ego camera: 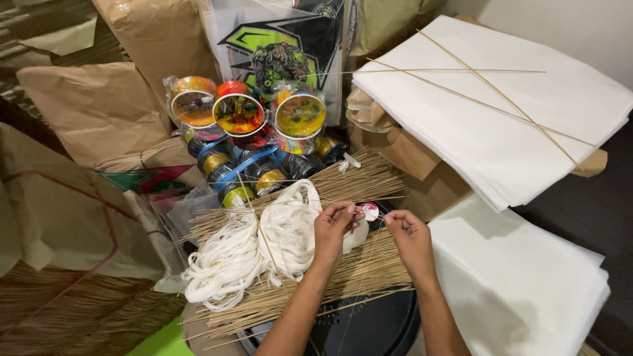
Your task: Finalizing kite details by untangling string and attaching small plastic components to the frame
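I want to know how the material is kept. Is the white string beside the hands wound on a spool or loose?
Loose: the white string lies in looped hanks on thin bamboo sticks, without spool.

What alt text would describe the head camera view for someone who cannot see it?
Two bare hands, left hand and right hand, pinch a thin stick over a pile of sticks and white string. Colourful spools sit behind, and white paper is stacked to the right.

White paper stacks (514, 132), colourful spools (239, 113), brown paper (99, 105)
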